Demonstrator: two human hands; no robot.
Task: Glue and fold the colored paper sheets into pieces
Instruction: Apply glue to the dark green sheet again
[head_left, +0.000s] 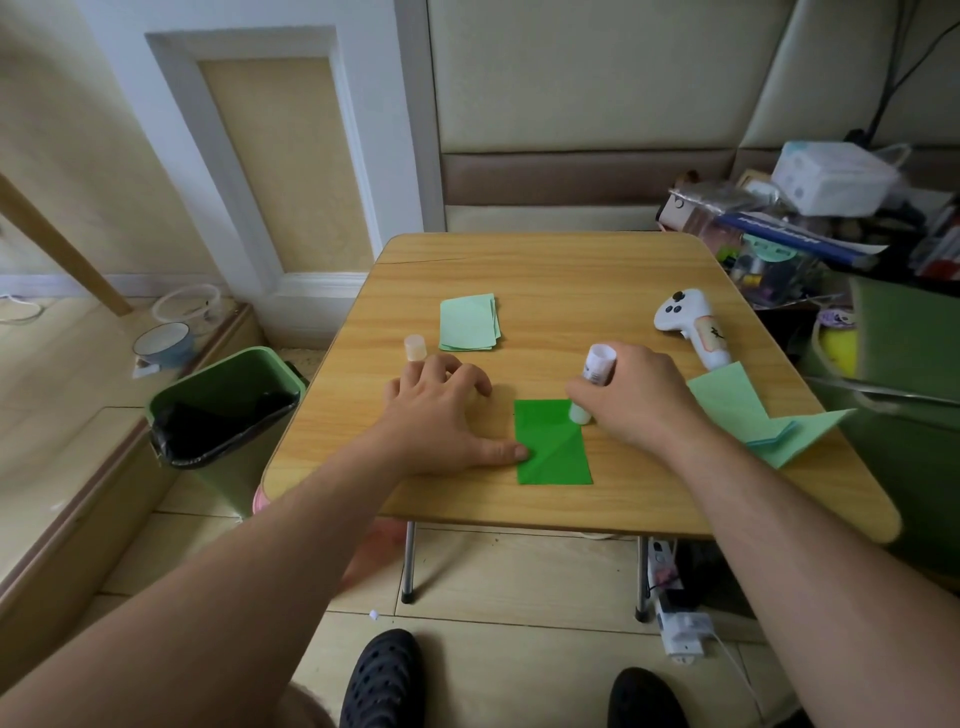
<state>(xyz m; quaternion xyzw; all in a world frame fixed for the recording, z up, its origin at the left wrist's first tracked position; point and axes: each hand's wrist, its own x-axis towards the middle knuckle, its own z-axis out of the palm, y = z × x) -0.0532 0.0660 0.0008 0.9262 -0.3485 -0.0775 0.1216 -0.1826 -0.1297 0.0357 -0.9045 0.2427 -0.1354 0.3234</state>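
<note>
Gluing in progress — right hand grips the glue stick on the green sheet, left hand (fingers loosely spread) pins it; folded pile done, loose sheets remain.

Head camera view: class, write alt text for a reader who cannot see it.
A person's right hand presses a glue stick onto a dark green paper on a wooden table, while the left hand holds the paper's edge with its thumb. Pale green sheets and the glue cap lie nearby.
</note>
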